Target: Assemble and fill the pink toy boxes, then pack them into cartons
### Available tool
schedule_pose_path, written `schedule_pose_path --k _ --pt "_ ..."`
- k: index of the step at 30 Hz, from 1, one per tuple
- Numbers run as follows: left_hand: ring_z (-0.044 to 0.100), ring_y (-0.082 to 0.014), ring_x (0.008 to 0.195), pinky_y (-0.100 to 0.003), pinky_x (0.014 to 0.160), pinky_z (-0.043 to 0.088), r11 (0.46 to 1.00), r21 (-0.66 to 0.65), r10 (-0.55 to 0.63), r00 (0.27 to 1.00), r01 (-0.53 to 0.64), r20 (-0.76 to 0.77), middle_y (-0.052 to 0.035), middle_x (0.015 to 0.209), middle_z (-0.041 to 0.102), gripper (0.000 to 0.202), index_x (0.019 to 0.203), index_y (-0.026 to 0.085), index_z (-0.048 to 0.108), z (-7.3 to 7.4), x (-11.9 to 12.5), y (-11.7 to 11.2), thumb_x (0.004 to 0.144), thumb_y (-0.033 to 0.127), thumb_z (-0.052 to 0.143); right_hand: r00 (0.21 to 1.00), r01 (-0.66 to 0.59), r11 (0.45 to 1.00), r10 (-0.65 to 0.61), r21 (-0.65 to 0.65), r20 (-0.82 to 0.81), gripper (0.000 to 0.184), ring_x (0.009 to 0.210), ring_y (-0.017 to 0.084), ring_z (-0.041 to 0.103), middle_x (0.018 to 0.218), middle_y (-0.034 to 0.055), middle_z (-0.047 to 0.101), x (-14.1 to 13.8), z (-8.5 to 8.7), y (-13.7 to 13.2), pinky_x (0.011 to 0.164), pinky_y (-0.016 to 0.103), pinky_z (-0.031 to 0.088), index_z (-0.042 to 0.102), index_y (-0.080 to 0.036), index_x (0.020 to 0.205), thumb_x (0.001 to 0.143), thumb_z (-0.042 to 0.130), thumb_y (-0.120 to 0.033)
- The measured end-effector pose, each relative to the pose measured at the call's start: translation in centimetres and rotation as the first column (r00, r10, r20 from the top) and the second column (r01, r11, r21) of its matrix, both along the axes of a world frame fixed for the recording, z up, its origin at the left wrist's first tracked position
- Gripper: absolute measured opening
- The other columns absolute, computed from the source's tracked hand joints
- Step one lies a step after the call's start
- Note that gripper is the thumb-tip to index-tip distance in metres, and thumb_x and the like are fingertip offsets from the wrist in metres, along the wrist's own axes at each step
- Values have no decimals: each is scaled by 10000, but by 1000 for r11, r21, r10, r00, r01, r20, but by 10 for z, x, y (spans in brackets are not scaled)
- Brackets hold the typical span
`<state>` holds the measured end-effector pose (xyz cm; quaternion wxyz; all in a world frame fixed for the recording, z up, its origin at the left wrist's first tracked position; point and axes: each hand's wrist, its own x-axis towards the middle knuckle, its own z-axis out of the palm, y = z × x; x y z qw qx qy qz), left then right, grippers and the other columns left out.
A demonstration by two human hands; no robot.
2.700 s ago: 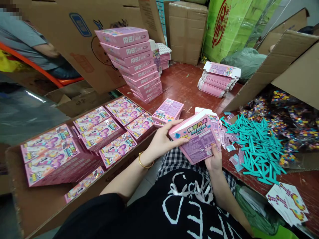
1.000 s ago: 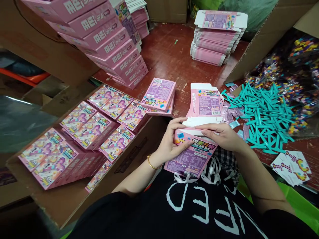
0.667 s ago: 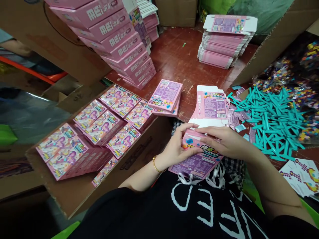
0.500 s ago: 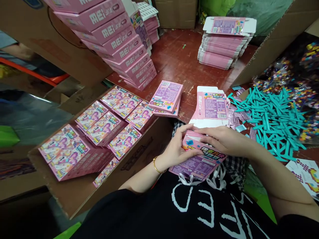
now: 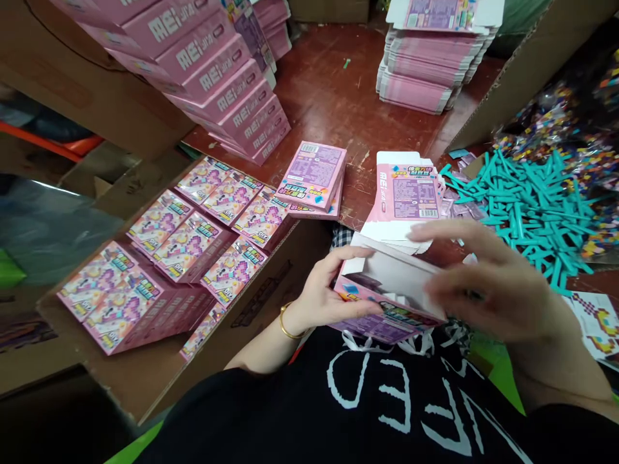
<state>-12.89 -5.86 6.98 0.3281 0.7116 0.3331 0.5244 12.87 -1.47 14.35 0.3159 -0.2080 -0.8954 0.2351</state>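
My left hand (image 5: 325, 293) grips the left end of a pink printed carton (image 5: 387, 303) held over my lap, its top flap standing open so the white inside shows. My right hand (image 5: 488, 283) hovers just right of the carton's open end, blurred by motion, fingers spread and holding nothing that I can see. A pile of flat pink carton blanks (image 5: 409, 193) lies on the red table right beyond my hands.
A cardboard box (image 5: 145, 380) at left holds rows of filled pink cartons (image 5: 193, 225). Two closed cartons (image 5: 314, 177) lie at the table edge. Teal plastic sticks (image 5: 522, 206) heap at right beside bags of coloured beads (image 5: 565, 129). Stacks of pink boxes (image 5: 213, 71) and blanks (image 5: 430, 64) stand behind.
The carton's flap has been opened up, showing its white inside. My right hand has lifted off the carton and swung to the right; my left hand keeps its grip.
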Motion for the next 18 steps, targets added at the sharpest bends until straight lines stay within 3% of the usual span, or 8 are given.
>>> schedule_pose_path --k 4,8,10,15,18 --pt "687 -182 824 -270 732 550 985 169 -51 991 30 121 -75 1017 713 852 1287 220 586 -8 2 -2 548 459 936 987 -6 987 -20 161 159 174 1392 278 470 1511 68 494 11 -1 -34 1161 500 407 672 -265 1076 914 654 -325" --pt "703 -194 807 -278 722 574 968 251 12 997 -30 72 -88 1003 729 938 1320 213 577 -5 7 -3 509 529 926 965 99 973 -145 208 220 219 1414 274 447 1547 110 447 9 -6 -38 1198 507 338 629 -235 1134 921 654 -283" --pt "703 -193 799 -277 719 579 965 259 31 999 -40 36 -87 987 731 957 1324 207 579 1 9 -4 494 529 930 960 86 975 -136 205 245 208 1399 275 466 1536 108 465 5 0 -35 1203 514 323 635 -232 1128 927 646 -287" --pt "700 -185 801 -278 740 579 971 240 0 1000 -5 23 -79 976 716 999 1360 205 550 11 12 -8 477 440 955 926 -138 990 135 -17 354 232 1399 251 472 1534 58 467 -4 26 -27 1127 429 460 674 -238 1134 953 536 -194" --pt "695 -179 792 -277 731 574 979 205 2 999 -11 44 -70 975 713 1005 1359 222 548 10 11 -10 467 457 948 927 -148 980 185 -134 326 216 1364 268 504 1502 44 498 -8 31 -23 1064 407 516 693 -255 1126 930 604 -248"
